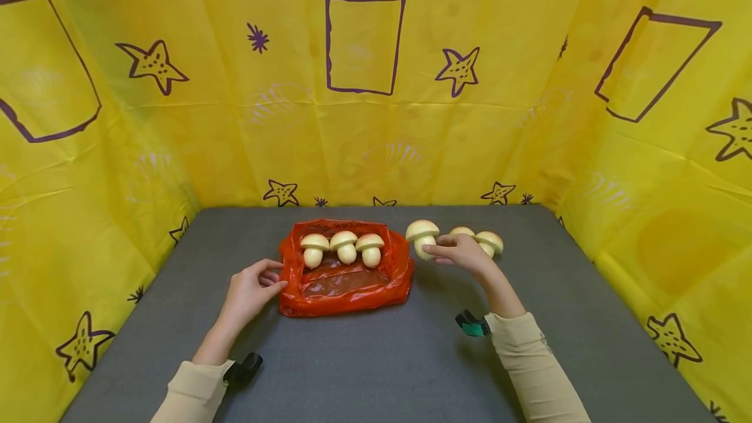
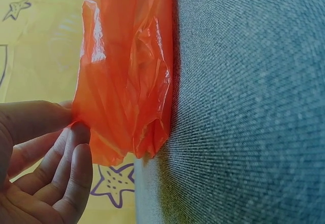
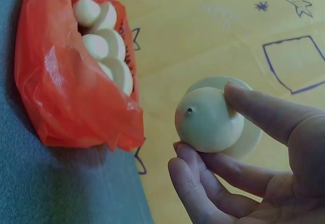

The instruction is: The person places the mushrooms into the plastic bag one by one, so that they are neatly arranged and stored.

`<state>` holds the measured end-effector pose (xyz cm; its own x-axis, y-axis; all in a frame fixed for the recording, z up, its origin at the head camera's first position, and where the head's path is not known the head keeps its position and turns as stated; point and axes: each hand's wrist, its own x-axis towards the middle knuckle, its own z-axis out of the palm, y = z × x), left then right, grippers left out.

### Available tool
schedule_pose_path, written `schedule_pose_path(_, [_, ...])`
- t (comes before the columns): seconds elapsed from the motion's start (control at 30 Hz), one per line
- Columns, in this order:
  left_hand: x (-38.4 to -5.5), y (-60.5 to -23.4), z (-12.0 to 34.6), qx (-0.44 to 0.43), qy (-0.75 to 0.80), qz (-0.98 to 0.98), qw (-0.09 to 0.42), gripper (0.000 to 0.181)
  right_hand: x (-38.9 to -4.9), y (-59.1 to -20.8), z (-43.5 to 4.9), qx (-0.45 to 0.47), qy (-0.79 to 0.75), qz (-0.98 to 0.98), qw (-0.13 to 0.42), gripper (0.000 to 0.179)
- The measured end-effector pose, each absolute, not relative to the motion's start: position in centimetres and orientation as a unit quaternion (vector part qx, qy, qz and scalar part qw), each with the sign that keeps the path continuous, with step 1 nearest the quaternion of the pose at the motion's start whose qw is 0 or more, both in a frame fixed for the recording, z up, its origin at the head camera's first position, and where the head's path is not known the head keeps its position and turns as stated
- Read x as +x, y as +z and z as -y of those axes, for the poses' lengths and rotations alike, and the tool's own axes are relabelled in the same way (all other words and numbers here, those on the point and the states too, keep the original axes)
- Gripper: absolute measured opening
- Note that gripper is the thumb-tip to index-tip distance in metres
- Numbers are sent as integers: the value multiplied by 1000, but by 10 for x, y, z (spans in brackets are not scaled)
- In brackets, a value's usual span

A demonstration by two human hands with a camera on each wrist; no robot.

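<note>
An opened red plastic bag (image 1: 352, 302) lies on the grey table with a row of three toy mushrooms (image 1: 343, 247) inside, pale cream with rounded caps. At its left side my left hand (image 1: 252, 289) pinches the bag's edge between thumb and fingers, as the left wrist view shows on the red plastic (image 2: 122, 71). Just right of the bag, my right hand (image 1: 461, 253) holds another toy mushroom (image 1: 422, 230) by its stem, cap up, above the table. In the right wrist view the stem's round end of this mushroom (image 3: 208, 122) faces the camera.
Two more toy mushrooms (image 1: 490, 241) lie on the table behind and right of my right hand, one partly hidden by it. Yellow patterned cloth (image 1: 364, 149) walls the grey table (image 1: 364, 371) at the back and both sides.
</note>
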<state>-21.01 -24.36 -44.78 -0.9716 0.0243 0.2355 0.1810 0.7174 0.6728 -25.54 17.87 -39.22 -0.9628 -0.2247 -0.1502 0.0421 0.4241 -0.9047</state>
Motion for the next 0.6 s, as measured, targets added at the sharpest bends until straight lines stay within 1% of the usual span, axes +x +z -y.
schedule_pose_path(0.2, [-209, -448, 244, -55, -372, 921, 103, 31, -256, -384, -170, -58, -539, -830, 131, 64])
schedule_pose_path(0.6, [-209, -446, 245, -57, -371, 921, 107, 31, -260, -373, -147, -69, -538, -827, 145, 62])
